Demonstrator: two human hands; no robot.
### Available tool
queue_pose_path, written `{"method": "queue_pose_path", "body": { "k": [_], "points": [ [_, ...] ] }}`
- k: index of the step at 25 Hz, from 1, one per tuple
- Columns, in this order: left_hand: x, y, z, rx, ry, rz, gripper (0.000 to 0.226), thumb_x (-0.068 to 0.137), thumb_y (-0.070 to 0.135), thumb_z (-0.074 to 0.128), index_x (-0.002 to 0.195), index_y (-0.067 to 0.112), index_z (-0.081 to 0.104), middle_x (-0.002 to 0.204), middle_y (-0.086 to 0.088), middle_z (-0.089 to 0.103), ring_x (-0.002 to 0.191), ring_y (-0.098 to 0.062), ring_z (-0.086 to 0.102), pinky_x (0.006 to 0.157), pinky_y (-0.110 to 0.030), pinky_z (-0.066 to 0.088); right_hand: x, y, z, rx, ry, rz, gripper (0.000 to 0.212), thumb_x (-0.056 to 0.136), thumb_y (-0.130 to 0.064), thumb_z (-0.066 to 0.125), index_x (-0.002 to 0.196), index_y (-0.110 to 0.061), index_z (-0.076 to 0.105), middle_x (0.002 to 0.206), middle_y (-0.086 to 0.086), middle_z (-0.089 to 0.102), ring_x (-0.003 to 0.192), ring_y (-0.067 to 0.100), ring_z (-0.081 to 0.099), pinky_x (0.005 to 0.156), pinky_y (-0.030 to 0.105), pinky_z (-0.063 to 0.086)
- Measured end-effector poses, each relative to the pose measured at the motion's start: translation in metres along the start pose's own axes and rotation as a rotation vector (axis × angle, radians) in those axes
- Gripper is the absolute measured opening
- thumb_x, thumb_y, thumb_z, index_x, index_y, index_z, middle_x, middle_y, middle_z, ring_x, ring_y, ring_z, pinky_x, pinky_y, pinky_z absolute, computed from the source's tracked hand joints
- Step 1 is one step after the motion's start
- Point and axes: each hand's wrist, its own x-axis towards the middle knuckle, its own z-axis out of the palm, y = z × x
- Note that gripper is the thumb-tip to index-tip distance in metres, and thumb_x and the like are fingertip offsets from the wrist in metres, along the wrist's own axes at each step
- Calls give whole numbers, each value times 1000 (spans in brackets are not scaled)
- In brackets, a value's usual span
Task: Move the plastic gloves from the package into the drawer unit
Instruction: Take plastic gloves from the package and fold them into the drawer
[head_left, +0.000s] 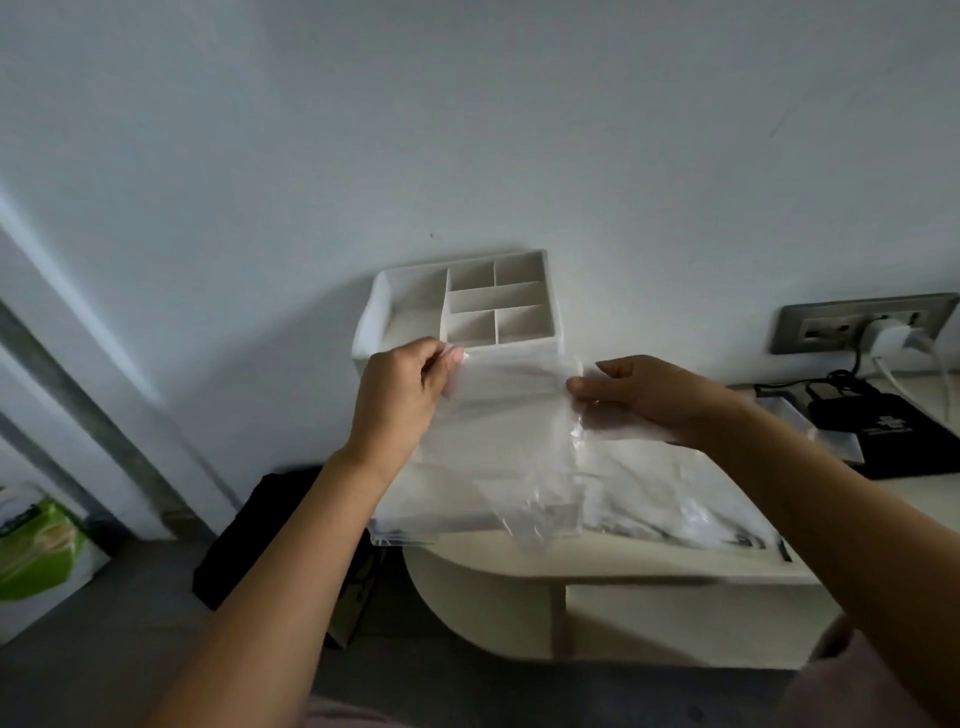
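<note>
Head view: left hand (400, 387) and right hand (641, 397) pinch translucent crinkled gloves (509, 431).

A single wide-angle view, worn on the person's head, faces forward and down along both forearms. The left hand (400, 387) and right hand (641, 397) sit near the lens at mid-frame. Just beyond the hands are the drawer unit (467, 301) and the wall (467, 130). Below the hands are the counter (649, 564) and, left of it, the floor (130, 649).
</note>
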Motion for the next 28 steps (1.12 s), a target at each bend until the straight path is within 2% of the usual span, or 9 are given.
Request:
{"method": "queue_pose_path", "body": {
  "k": [3, 6, 9, 12, 16, 20, 24, 26, 28],
  "points": [
    [-11, -28, 5, 158, 48, -59, 31, 92, 28, 62, 67, 9, 58, 58, -5, 63, 53, -24, 59, 55, -32, 46, 9, 9, 17, -464, 384, -66, 25, 80, -29, 74, 87, -8, 63, 82, 1, 64, 76, 14, 60, 70, 24, 48],
    [-21, -40, 10, 187, 104, -101, 26, 90, 29, 64, 78, 6, 63, 66, -11, 68, 60, -31, 65, 57, -38, 53, -1, 19, 51, -962, 715, -546, 26, 82, -18, 70, 105, -12, 61, 106, 5, 54, 99, 22, 49, 84, 31, 41],
    [-29, -46, 12, 175, 57, -185, 33, 92, 37, 57, 77, 8, 53, 63, -8, 63, 55, -30, 60, 53, -42, 51, -8, 24, 96, -962, 353, -815, 29, 85, 3, 57, 108, -13, 66, 112, 5, 62, 102, 18, 57, 86, 27, 48],
    [-37, -47, 10, 234, 30, -194, 34, 92, 37, 57, 73, 10, 49, 61, -4, 60, 54, -24, 57, 54, -36, 47, 7, 36, 118, -1042, -35, -577, 46, 91, 3, 45, 130, -17, 56, 137, 0, 54, 126, 14, 49, 108, 24, 35],
    [-39, -47, 8, 354, 11, -179, 30, 90, 32, 62, 73, 11, 50, 62, -1, 56, 60, -25, 59, 53, -25, 33, 29, 41, 112, -1125, -156, -302, 47, 97, -12, 44, 143, -21, 40, 149, 0, 38, 135, 19, 37, 112, 27, 23],
    [-36, -35, -1, 497, -8, -227, 26, 89, 34, 65, 93, 9, 60, 84, -5, 69, 80, -24, 65, 60, -26, 38, 43, 46, 111, -1208, -284, -175, 56, 94, -25, 54, 146, -21, 34, 154, 1, 29, 141, 17, 25, 114, 27, 15],
    [-36, -6, -11, 462, 103, -12, 18, 85, 26, 69, 87, 11, 60, 72, 2, 62, 64, -15, 58, 56, -23, 37, 52, 49, 113, -1280, -301, -183, 60, 91, -29, 60, 144, -17, 36, 151, 4, 34, 138, 20, 30, 113, 28, 19],
    [-38, -1, -4, 372, -112, -77, 14, 90, 26, 64, 84, 13, 62, 72, 4, 63, 64, -11, 58, 58, -19, 37, 54, 50, 114, -1260, -297, -191, 56, 88, -27, 63, 139, -13, 43, 141, 6, 47, 128, 22, 43, 106, 29, 32],
    [-43, -9, 11, 377, -412, -178, 15, 93, 21, 56, 94, 8, 65, 92, -4, 69, 83, -18, 64, 68, -21, 43, 56, 51, 117, -1211, -273, -189, 47, 85, -22, 66, 129, -12, 53, 125, 8, 59, 113, 25, 54, 97, 30, 42]
  ]
}}
